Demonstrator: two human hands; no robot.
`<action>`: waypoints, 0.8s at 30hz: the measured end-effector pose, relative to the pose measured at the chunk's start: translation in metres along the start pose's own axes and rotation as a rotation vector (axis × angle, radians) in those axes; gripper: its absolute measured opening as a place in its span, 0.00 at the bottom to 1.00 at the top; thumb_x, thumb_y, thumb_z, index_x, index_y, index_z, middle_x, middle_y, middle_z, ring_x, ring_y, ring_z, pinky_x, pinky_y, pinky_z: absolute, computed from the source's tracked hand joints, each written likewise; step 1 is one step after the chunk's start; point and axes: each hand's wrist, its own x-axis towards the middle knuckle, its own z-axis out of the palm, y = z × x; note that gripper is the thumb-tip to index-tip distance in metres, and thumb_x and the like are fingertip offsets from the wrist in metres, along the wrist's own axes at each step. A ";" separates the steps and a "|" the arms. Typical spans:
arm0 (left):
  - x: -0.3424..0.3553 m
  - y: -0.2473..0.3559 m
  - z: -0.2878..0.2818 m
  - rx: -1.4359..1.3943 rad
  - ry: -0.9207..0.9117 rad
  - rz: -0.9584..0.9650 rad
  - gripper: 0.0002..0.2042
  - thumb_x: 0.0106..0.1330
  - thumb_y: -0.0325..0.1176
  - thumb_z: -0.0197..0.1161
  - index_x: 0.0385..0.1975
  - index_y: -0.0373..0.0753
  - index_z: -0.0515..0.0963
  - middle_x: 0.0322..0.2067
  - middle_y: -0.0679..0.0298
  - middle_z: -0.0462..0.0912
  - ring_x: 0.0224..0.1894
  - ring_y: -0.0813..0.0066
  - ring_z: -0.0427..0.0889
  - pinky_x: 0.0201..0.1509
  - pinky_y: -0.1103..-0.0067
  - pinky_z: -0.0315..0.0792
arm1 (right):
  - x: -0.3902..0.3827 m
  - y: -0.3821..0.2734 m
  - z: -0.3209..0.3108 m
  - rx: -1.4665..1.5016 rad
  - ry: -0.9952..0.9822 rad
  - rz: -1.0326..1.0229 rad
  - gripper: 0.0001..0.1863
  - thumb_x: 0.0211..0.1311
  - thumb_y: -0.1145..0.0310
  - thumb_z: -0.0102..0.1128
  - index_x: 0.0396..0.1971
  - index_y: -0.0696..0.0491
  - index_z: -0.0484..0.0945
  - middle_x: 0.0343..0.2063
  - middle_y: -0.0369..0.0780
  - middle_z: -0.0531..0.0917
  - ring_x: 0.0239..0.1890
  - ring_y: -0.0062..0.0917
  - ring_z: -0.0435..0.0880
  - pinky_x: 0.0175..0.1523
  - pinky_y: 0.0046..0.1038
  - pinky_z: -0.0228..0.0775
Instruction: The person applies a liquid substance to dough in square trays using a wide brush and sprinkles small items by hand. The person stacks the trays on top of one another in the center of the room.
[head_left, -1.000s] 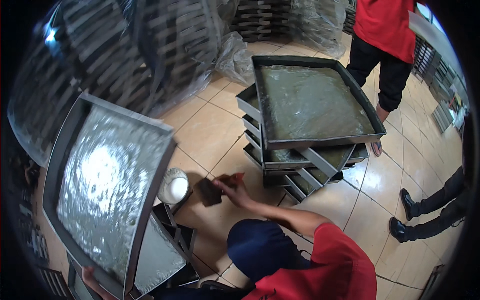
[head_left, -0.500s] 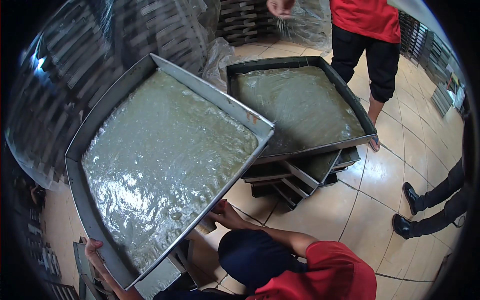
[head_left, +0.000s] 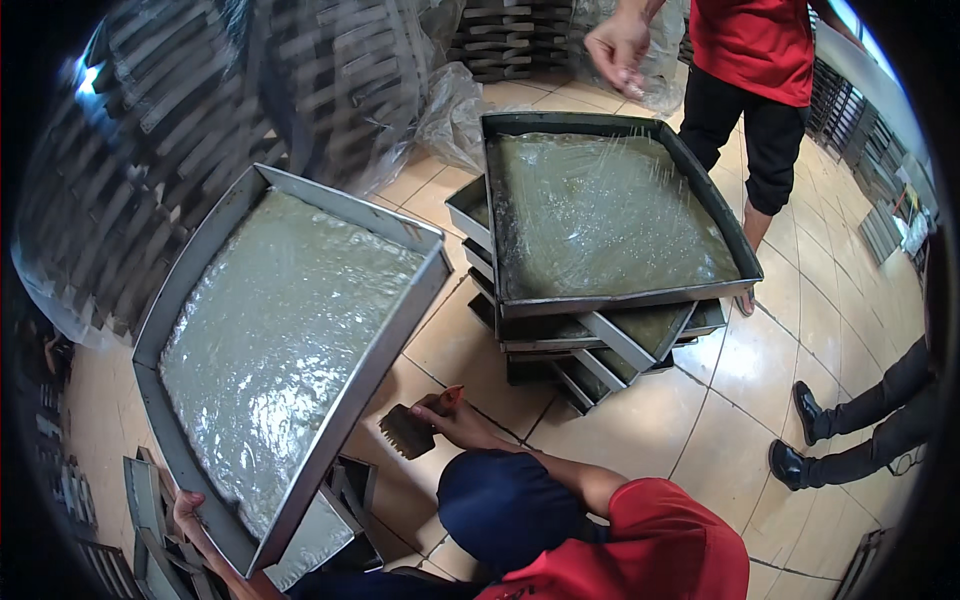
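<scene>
- We find the held tray (head_left: 345,211) left of the tray stack (head_left: 560,306): shallow grey metal, straight-sided, sharp-cornered, one wall spotted with rust-brown.
- We note the left hand (head_left: 188,508) gripping this tray's outer wall, at the end farthest from the stack. The right hand is out of our sight, so we cannot tell its state.
- The grey-green liquid (head_left: 270,340) inside is glossy and rippled, with bright glare; we cannot establish how level the tray sits.
- We record darker walls on the stack's uppermost tray; its greenish filling (head_left: 610,210) looks wet and streaked. Lower trays sit askew — their corners jut out on several sides.
- Above the stack's far edge we observe a standing co-worker's hand (head_left: 618,50), fingers loosely bent; fine pale streaks show beneath it.
- Near side of the stack, a co-worker in a dark blue cap (head_left: 500,500) grips a flat brush (head_left: 406,432) with ragged bristles, beside the held tray.
- Room for moving: we see a strip of beige tiled floor (head_left: 430,335) between held tray and stack — narrowest at their facing corners. More tile runs right of the stack, to black shoes (head_left: 790,465).
- Beyond the stack, we note crinkled clear plastic sheeting (head_left: 450,120).
</scene>
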 end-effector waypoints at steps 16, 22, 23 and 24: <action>0.032 0.021 0.051 0.027 -0.254 -0.106 0.25 0.50 0.38 0.55 0.49 0.32 0.75 0.36 0.57 0.81 0.36 0.62 0.82 0.43 0.71 0.77 | 0.000 -0.011 -0.013 -0.045 0.083 0.018 0.19 0.66 0.55 0.64 0.33 0.59 0.81 0.23 0.35 0.79 0.28 0.19 0.75 0.31 0.27 0.69; -0.013 0.027 0.174 -0.042 -0.315 -0.003 0.17 0.48 0.35 0.54 0.36 0.31 0.74 0.27 0.57 0.78 0.22 0.66 0.78 0.27 0.75 0.77 | 0.003 0.001 -0.022 0.102 0.078 -0.083 0.14 0.69 0.61 0.61 0.36 0.59 0.80 0.33 0.36 0.85 0.39 0.17 0.81 0.43 0.25 0.73; -0.011 0.024 0.186 -0.038 -0.427 0.025 0.14 0.49 0.35 0.54 0.33 0.32 0.73 0.26 0.58 0.77 0.21 0.66 0.77 0.27 0.75 0.77 | 0.004 0.002 -0.024 0.106 0.079 -0.090 0.14 0.69 0.61 0.61 0.36 0.59 0.80 0.33 0.36 0.85 0.39 0.17 0.81 0.43 0.25 0.73; -0.010 0.021 0.197 -0.037 -0.451 -0.012 0.13 0.49 0.35 0.54 0.32 0.34 0.72 0.25 0.58 0.75 0.20 0.67 0.76 0.29 0.75 0.77 | 0.006 0.004 -0.023 0.035 0.064 -0.110 0.16 0.70 0.58 0.60 0.37 0.58 0.81 0.33 0.37 0.85 0.38 0.19 0.81 0.45 0.26 0.72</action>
